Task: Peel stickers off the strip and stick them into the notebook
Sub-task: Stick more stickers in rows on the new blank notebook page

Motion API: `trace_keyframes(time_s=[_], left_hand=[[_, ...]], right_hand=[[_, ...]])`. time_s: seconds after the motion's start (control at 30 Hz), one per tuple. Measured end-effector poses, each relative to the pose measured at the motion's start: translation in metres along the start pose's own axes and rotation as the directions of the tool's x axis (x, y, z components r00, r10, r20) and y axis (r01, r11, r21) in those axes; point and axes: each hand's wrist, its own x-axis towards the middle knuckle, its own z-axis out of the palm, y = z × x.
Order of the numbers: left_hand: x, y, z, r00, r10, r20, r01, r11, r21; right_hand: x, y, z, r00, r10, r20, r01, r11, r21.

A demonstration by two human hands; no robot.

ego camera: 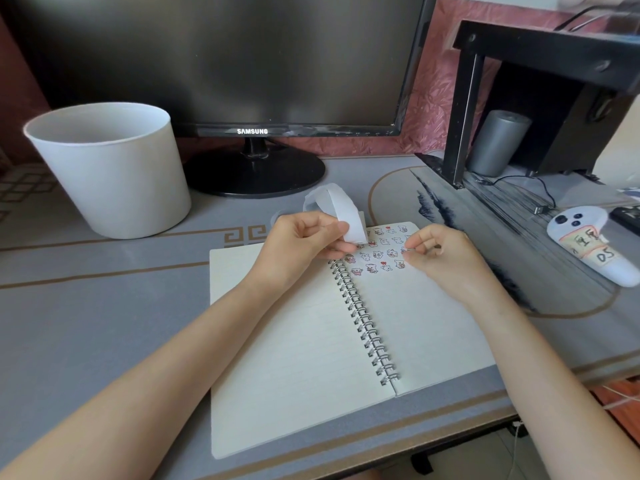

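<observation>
While the left hand (pixel 301 240) pinches the curled sticker strip (pixel 341 211) above the spiral notebook (pixel 415 323) at its top binding, the right hand (pixel 440 251), pinching a tiny sticker (pixel 405 250) over its upper right page, should press it flat beside the existing stickers (pixel 377 252).

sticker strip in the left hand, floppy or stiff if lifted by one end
Probably floppy: the sticker strip bends into a loose loop above the left hand that pinches it. Likely very light, since that loop holds itself up. It looks thin like paper, so it may crease if tugged.
</observation>
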Motion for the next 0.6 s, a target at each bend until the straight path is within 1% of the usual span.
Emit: trace_keyframes(time_s=[0.07,0.13,0.23,0.33,0.43,0.57,0.6], left_hand=[[0.0,0.0,0.0,1.0,0.0,-0.001,0.0,1.0,0.001],[0.0,0.001,0.0,1.0,0.003,-0.004,-0.003,1.0,0.004],[-0.001,0.002,0.001,1.0,0.012,-0.007,-0.012,1.0,0.01],[-0.001,0.003,0.001,1.0,0.028,-0.009,-0.028,0.999,0.023],[-0.001,0.003,0.001,0.999,0.045,-0.009,-0.045,0.998,0.039],[-0.002,0.004,0.001,0.999,0.051,0.0,-0.051,0.998,0.036],[-0.002,0.004,0.002,0.999,0.054,0.003,-0.054,0.998,0.033]], right_hand=[[-0.001,-0.001,0.001,1.0,-0.009,-0.023,0.01,1.0,0.009],[-0.003,-0.005,0.001,0.998,-0.041,-0.044,0.043,0.997,0.062],[-0.01,-0.017,0.002,0.985,-0.17,-0.041,0.174,0.976,0.128],[-0.014,-0.025,0.006,0.95,-0.313,-0.008,0.312,0.944,0.105],[-0.016,-0.03,0.01,0.928,-0.373,0.004,0.372,0.925,0.081],[-0.019,-0.035,0.014,0.902,-0.431,-0.013,0.43,0.895,0.122],[-0.02,-0.036,0.015,0.889,-0.456,-0.026,0.457,0.885,0.087]])
